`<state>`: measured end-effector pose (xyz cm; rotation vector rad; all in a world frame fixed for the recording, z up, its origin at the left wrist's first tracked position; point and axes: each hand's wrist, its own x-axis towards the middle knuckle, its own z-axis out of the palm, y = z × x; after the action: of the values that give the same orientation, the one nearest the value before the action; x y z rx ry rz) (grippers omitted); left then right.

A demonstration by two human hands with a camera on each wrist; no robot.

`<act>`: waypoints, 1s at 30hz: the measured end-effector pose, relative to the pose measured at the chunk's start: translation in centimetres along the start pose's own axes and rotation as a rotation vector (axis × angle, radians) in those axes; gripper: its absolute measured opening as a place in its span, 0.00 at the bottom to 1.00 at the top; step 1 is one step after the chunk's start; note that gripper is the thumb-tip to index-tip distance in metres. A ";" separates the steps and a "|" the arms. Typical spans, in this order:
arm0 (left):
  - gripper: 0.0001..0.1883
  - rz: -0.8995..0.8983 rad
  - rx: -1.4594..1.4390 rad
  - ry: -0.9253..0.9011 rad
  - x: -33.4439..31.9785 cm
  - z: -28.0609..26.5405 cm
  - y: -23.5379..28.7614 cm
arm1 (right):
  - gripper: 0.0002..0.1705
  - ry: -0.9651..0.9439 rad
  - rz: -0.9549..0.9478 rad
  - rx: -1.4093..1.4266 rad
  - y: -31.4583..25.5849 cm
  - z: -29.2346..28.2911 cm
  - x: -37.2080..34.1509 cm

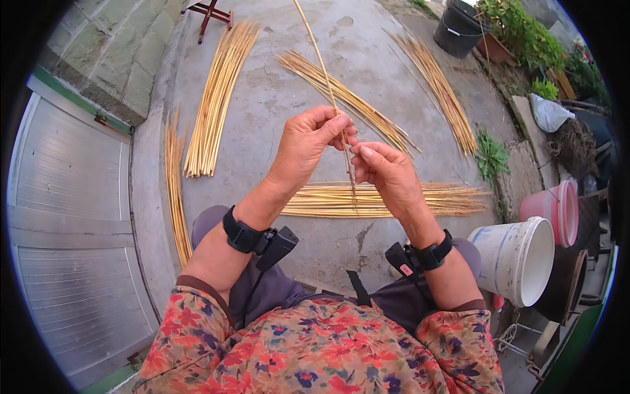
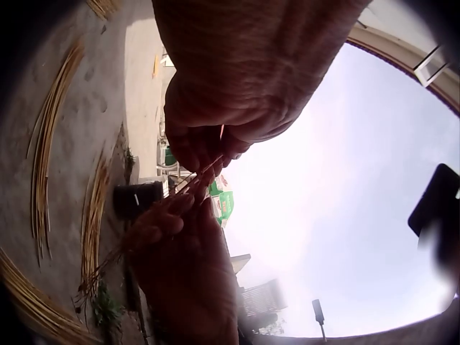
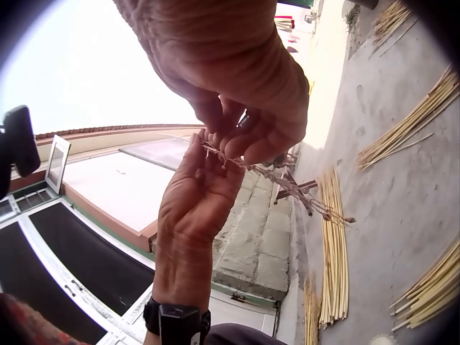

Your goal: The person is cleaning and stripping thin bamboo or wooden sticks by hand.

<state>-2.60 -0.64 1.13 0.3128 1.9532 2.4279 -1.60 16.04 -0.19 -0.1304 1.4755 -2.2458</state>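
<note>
A single long dry stalk [image 1: 316, 49] runs up from my hands in the head view. Its thin, branched brown head [image 1: 350, 172] hangs down below the fingers. My left hand [image 1: 308, 141] pinches it between thumb and fingers near where the head begins. Just below and to the right, my right hand [image 1: 392, 174] has thumb and fingertips together at the branched part. The right wrist view shows both sets of fingertips close together on the stalk's twiggy head [image 3: 287, 185], with the left hand [image 3: 194, 194] below and the right hand [image 3: 230, 79] above.
Stalk bundles lie on the concrete: one across the front [image 1: 374, 199], one slanting behind the hands [image 1: 348, 95], others at left [image 1: 220, 98] and right [image 1: 443, 88]. A white bucket [image 1: 505, 259] and pink bucket [image 1: 554, 210] lie tipped at right. A metal door [image 1: 72, 217] borders the left.
</note>
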 end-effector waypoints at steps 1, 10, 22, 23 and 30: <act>0.09 -0.001 -0.001 0.001 0.0 0.0 0.0 | 0.12 -0.004 0.015 0.019 0.1 -0.1 0.1; 0.09 0.061 0.081 -0.004 -0.2 0.3 0.2 | 0.08 -0.014 0.051 -0.002 0.5 -0.1 0.4; 0.09 0.027 0.159 0.017 -0.4 0.2 0.2 | 0.06 -0.043 0.094 0.019 0.3 -0.3 0.5; 0.09 0.026 0.158 0.015 -0.4 0.2 0.2 | 0.07 -0.048 0.096 0.007 0.3 -0.4 0.5; 0.09 -0.011 0.075 0.001 -0.5 -0.1 0.2 | 0.07 -0.015 0.050 -0.021 0.4 -0.4 0.4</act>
<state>-2.11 -0.90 1.24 0.3007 2.0437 2.3527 -1.98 16.03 -0.74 -0.1151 1.4790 -2.1861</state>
